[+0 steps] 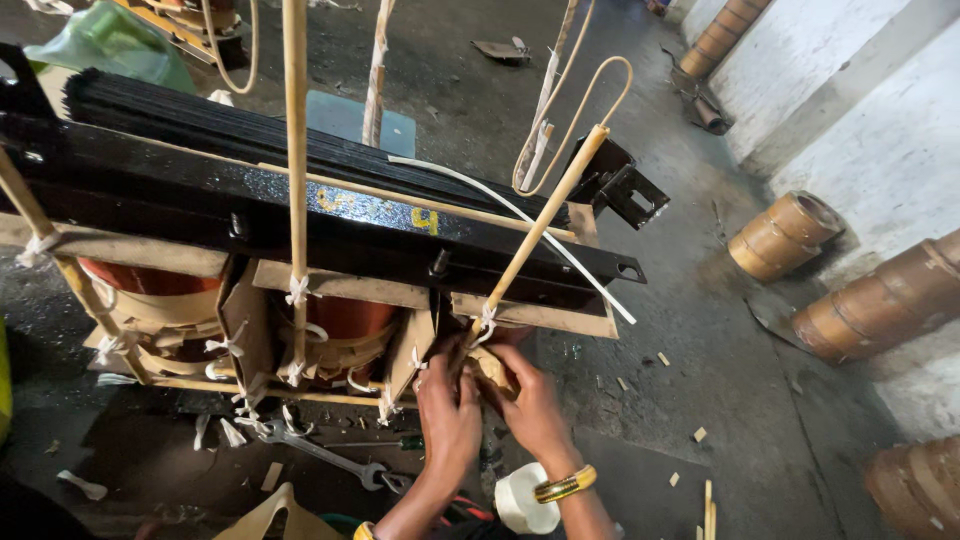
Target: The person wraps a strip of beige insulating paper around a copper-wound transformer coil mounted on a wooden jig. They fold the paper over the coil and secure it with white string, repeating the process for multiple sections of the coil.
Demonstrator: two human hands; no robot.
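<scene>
A copper coil [150, 280] sat at the left under the black steel frame [300, 215], beside a second coil [345, 318] tied with white tape. A spanner [320, 455] lay on the floor [720, 350] below them. The left hand [447, 412] pressed its curled fingers against the third coil [492, 368], at the frame's right end, just beside the right hand [535, 405], which gripped the same coil's wrapping. A tape roll [522, 500] sat under the right wrist. Paper cylinders [785, 235] lay by the wall at the right.
</scene>
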